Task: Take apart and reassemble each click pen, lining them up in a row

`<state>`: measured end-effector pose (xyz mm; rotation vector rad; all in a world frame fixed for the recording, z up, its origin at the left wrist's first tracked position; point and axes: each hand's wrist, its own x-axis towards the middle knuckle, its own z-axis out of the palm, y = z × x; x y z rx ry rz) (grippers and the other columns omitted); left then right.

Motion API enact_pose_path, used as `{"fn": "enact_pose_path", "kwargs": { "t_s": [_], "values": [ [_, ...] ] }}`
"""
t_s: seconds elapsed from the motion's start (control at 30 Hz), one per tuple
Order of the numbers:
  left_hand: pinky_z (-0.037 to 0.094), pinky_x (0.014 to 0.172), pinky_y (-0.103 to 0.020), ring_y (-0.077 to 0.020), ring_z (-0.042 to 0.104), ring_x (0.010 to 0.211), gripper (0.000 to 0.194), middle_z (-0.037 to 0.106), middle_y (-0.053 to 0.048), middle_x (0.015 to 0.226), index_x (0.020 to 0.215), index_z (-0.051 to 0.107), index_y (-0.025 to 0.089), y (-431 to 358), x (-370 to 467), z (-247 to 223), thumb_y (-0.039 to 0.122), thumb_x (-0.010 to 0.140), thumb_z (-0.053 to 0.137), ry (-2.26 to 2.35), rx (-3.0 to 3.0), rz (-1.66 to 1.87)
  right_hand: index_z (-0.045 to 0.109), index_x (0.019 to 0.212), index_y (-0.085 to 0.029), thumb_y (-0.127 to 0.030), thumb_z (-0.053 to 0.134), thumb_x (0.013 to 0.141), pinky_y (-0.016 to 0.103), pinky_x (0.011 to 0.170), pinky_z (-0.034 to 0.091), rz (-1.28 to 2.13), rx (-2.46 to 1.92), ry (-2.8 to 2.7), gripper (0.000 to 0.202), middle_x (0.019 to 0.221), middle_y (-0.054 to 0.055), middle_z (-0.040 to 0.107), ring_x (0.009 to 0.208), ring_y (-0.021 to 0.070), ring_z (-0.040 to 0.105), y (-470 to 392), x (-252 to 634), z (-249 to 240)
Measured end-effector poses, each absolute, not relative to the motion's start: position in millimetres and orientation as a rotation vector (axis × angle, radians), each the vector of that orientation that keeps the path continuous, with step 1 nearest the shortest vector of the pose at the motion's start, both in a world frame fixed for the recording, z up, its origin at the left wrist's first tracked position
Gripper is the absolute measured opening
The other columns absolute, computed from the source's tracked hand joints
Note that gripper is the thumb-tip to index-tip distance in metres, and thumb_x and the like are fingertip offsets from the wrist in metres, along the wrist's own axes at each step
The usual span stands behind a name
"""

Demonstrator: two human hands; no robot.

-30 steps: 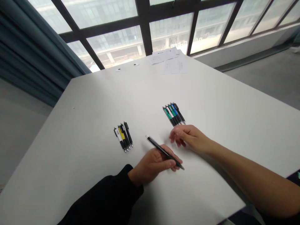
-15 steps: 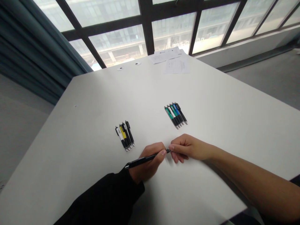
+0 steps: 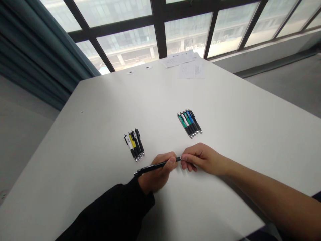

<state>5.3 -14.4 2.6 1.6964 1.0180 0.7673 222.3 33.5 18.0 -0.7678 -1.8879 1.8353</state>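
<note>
A black ballpoint pen [image 3: 150, 168] lies slantwise across my left hand [image 3: 158, 173], which is closed round its barrel with the thumb on top. My right hand [image 3: 199, 158] pinches the pen's tip end between thumb and fingers, so the very tip is hidden. Just beyond my left hand, a row of several pens [image 3: 132, 142], in white, yellow and black, rests on the white table [image 3: 105, 113]. A second row of pens [image 3: 188, 123], in green, white, blue and black, lies past my right hand.
Printed papers [image 3: 191, 68] lie at the table's far end, below the large window [image 3: 130, 42]. Two small white pieces with dark spots [image 3: 148, 68] sit near that edge. A blue-grey curtain [image 3: 42, 50] hangs at the left.
The pen's rear end has come up slightly, and more of its front shows between my hands. Both hands keep hold of it; the rows of pens are unchanged.
</note>
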Motion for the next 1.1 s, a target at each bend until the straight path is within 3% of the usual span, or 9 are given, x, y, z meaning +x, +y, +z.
{"fn": "enact_pose_path", "kwargs": {
  "t_s": [0.2,0.33,0.53,0.73,0.8,0.87,1.0,1.1],
  "values": [
    [0.031,0.061,-0.029,-0.0126,0.037,0.062,0.045,0.038,0.003,0.066,0.072,0.041,0.020,-14.3,4.2,1.6,0.050,0.104,0.033,1.037,1.765,0.695,0.065,0.075,-0.012,-0.059,0.047,0.100,0.022,0.052,0.041,1.989,-0.772,-1.836,0.056,0.062,0.002,0.059,0.052,0.0091,0.049,34.6,220.8,15.3],
    [0.031,0.060,-0.029,-0.0124,0.037,0.061,0.044,0.038,0.004,0.065,0.071,0.041,0.020,-14.4,5.7,1.6,0.048,0.103,0.035,1.074,1.787,0.690,0.060,0.070,-0.014,-0.052,0.048,0.102,0.022,0.052,0.036,1.883,-0.778,-1.923,0.050,0.057,-0.003,0.051,0.050,0.0079,0.042,34.7,219.5,15.4],
    [0.030,0.060,-0.029,-0.0125,0.036,0.061,0.046,0.036,0.004,0.064,0.069,0.039,0.020,-13.5,6.3,2.1,0.050,0.104,0.032,1.082,1.725,0.731,0.062,0.088,-0.016,-0.039,0.070,0.091,0.023,0.060,0.038,1.627,-0.769,-1.906,0.024,0.070,-0.003,0.056,0.063,0.0104,0.048,33.0,221.4,12.3],
    [0.034,0.061,-0.028,-0.0127,0.041,0.063,0.046,0.044,0.002,0.067,0.072,0.047,0.019,-13.6,7.2,2.8,0.050,0.103,0.035,1.068,1.693,0.762,0.062,0.083,-0.016,-0.040,0.058,0.097,0.026,0.060,0.038,1.633,-0.866,-1.925,0.028,0.068,-0.001,0.055,0.062,0.0113,0.048,32.3,219.9,14.4],
    [0.036,0.063,-0.028,-0.0127,0.043,0.063,0.046,0.047,0.002,0.068,0.074,0.051,0.018,-13.8,7.5,1.9,0.050,0.104,0.035,1.060,1.679,0.785,0.060,0.092,-0.018,-0.039,0.070,0.090,0.025,0.060,0.038,1.695,-0.859,-1.794,0.024,0.069,-0.004,0.053,0.062,0.0110,0.047,31.9,219.3,14.0],
    [0.037,0.064,-0.028,-0.0127,0.045,0.064,0.046,0.049,0.001,0.068,0.075,0.053,0.018,-13.8,7.5,0.7,0.050,0.103,0.036,1.051,1.673,0.800,0.057,0.100,-0.019,-0.039,0.077,0.084,0.024,0.058,0.037,1.776,-0.855,-1.680,0.032,0.068,-0.005,0.052,0.060,0.0104,0.045,31.7,219.0,13.0],
    [0.038,0.065,-0.027,-0.0127,0.046,0.064,0.045,0.049,0.001,0.068,0.077,0.056,0.017,-13.5,6.6,-0.7,0.049,0.103,0.038,1.050,1.674,0.785,0.059,0.083,-0.016,-0.048,0.061,0.095,0.024,0.052,0.032,1.876,-0.895,-1.673,0.034,0.061,-0.004,0.052,0.053,0.0087,0.041,32.5,219.0,13.1],
    [0.038,0.064,-0.027,-0.0128,0.046,0.064,0.046,0.050,0.001,0.067,0.077,0.058,0.017,-13.5,6.1,-0.8,0.050,0.102,0.039,1.054,1.659,0.790,0.058,0.094,-0.018,-0.042,0.079,0.082,0.023,0.054,0.034,1.872,-0.852,-1.575,0.034,0.067,-0.005,0.055,0.056,0.0085,0.045,33.5,219.4,15.2]
  ]
}}
